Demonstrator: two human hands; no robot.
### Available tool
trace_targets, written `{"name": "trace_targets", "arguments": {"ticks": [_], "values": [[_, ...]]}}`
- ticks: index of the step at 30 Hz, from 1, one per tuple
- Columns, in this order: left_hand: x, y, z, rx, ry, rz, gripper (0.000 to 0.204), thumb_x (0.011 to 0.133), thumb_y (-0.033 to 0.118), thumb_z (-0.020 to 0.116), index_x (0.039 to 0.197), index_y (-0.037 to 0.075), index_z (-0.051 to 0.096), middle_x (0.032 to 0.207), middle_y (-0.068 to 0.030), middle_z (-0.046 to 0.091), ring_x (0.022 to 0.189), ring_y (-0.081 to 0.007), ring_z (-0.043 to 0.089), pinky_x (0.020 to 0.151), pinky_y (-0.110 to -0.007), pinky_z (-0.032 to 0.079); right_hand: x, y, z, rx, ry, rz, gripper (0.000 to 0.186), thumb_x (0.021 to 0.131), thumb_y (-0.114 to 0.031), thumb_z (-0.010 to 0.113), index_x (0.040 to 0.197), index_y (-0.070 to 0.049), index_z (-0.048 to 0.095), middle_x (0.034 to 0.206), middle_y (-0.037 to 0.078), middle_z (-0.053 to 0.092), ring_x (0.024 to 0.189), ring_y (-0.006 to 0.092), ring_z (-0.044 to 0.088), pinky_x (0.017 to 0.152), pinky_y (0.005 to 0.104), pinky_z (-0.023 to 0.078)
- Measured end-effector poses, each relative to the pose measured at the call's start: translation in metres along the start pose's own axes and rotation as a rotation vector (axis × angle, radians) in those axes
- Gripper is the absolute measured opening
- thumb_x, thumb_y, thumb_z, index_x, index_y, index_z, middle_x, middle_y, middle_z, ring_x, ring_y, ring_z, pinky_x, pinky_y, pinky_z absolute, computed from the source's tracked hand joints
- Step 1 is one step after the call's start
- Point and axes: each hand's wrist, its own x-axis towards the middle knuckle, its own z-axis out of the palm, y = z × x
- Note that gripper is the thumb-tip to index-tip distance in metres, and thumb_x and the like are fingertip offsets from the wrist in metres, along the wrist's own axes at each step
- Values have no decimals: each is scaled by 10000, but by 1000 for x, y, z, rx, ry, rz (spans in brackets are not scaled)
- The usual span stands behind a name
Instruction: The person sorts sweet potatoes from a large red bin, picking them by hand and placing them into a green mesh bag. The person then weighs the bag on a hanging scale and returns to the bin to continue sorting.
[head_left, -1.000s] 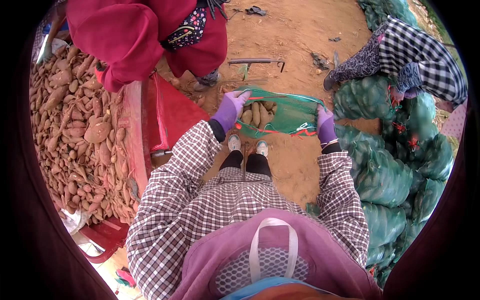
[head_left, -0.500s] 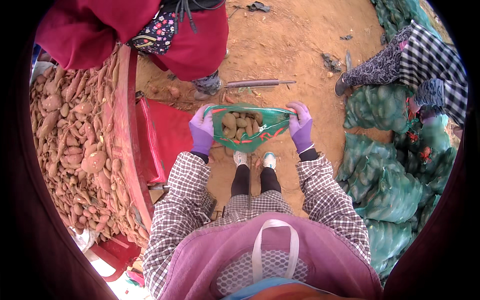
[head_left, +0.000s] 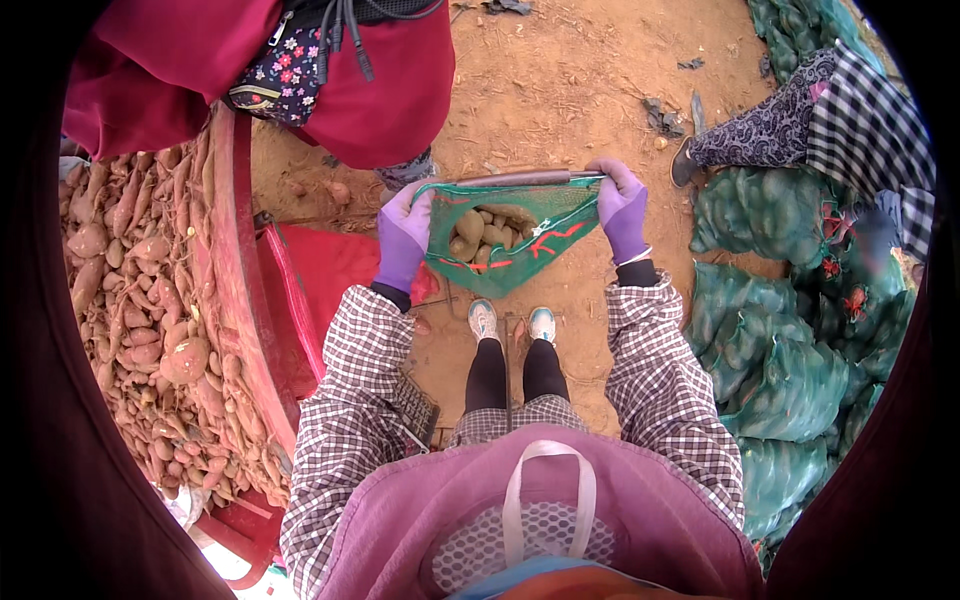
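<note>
A green mesh bag [head_left: 515, 277] with red stitching hangs stretched between my two purple-gloved hands. My left hand [head_left: 404, 235] is closed on the left end of its rim. At the right end, the fingers of my right hand [head_left: 622, 207] grip the rim. Through the wide mouth I see several brownish sweet potatoes [head_left: 492, 236] lying inside. The bag is above the ground, just beyond my shoes; whether its bottom touches the ground is hidden.
A red-sided bin heaped with sweet potatoes [head_left: 150, 300] stands at left, beside a red sheet [head_left: 345, 265]. A person in dark red [head_left: 390, 90] stands far left. Filled green mesh bags [head_left: 785, 380] crowd the right, near a person in checked clothing [head_left: 870, 130]. A dark pole [head_left: 515, 179] lies beyond the bag.
Both hands have moved away from me with the bag, the right one also outward, and the rim is pulled wider. The person in dark red has shifted slightly left in view.
</note>
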Motion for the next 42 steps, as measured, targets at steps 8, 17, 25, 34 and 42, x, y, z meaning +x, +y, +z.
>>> {"name": "trace_targets", "arguments": {"ticks": [8,17,25,34,42], "values": [[5,-45,21,-114,-19,-176,264,975,212,613,1015,-40,682,820,4,657,664,-51,554,586,-221,453,23,45,-22,292,-341,296,269,812,11,448,938,45,683,809,14,659,732,64,579,681,211,466],[-95,-90,-12,774,40,38,420,859,287,709,1208,76,609,1094,-181,656,960,-357,647,825,-410,517,-145,87,13,-614,-110,78,370,865,-154,628,1217,-54,576,1108,202,634,976,395,634,801,456,523],[-211,-185,-9,1219,-161,-352,275,810,221,679,1043,75,682,1035,-205,666,964,-378,654,857,-448,515,-264,112,0,-419,-533,484,332,756,-271,716,991,-38,742,877,225,715,897,313,708,812,385,533],[-237,-137,25,608,-56,-290,299,823,259,664,1041,55,686,1001,-218,686,940,-374,673,837,-444,523,-199,-2,8,-487,-261,-424,415,831,-55,581,1239,-126,574,1299,173,556,1021,369,627,841,452,529],[-135,-61,72,927,-328,399,607,875,160,565,1451,145,371,1496,-160,392,992,-375,653,822,-448,544,-97,57,98,-1035,-707,-127,508,868,-149,575,1366,-107,484,1316,196,555,1110,356,632,845,470,536]]}}
